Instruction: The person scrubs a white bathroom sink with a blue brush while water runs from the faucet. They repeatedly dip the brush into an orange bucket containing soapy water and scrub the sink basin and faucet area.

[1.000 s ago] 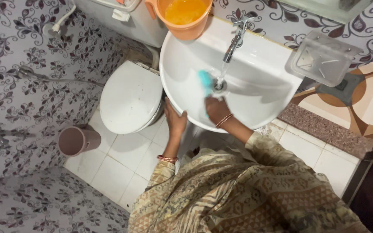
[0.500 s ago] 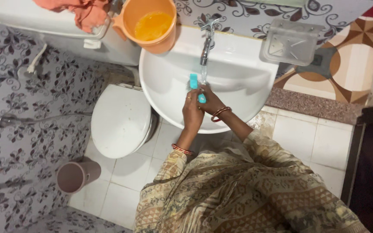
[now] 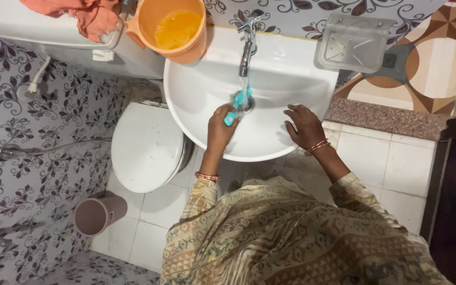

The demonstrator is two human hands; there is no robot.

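We see a teal brush held low inside the white sink, its head just beside the drain and right under the thin stream of water falling from the metal tap. The left hand is clamped around the brush handle, fingers curled shut on it, with the wrist lying over the sink's near rim. The right hand holds nothing; its fingers are spread apart and rest on the inner wall of the sink toward the right rim, well apart from the brush. Both wrists carry bangles. On the sink's back left corner stands 1 orange bucket with yellowish liquid in it, touching the wall side of the basin. A clear soap dish is fixed to the patterned wall at the sink's right. Left of the sink we see a white toilet with its lid down, and an orange cloth lying on the cistern behind it. A pink cup lies on its side on the tiled floor near the toilet's base.
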